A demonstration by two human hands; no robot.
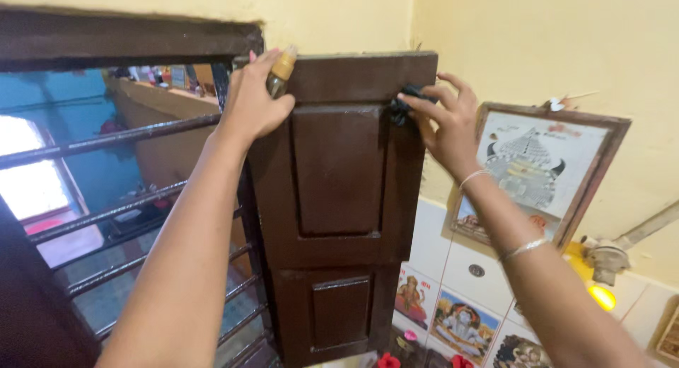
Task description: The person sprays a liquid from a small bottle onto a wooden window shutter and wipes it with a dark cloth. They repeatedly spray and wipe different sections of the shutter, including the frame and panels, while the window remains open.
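Two hands are raised to the top of a dark brown wooden window shutter [339, 198], which is swung open into the room. The left hand [253, 99] is closed around a small bottle [281, 71] with a tan cap, held at the shutter's upper corner at about 11 o'clock of the panel. The right hand [445, 120] pinches a dark cloth [404, 105] between thumb and fingers, the remaining fingers spread, and the cloth is pressed against the shutter's upper right edge at about 1 o'clock.

Wiping appears to be in hand at the top rail only. Whether the upper panel has already been cleaned cannot be told from the surface; the lower panel, at 6 o'clock, is untouched by either hand and is judged to be left.

Horizontal metal window bars [120, 212] lie at 9 o'clock, just beside the shutter. A framed picture [541, 173] leans on the yellow wall [537, 50] at 3 o'clock, near the right wrist, and could be knocked by the elbow. Picture tiles [460, 325] are set at 5 o'clock, and a lit yellow lamp [601, 297] glows at 4 o'clock.
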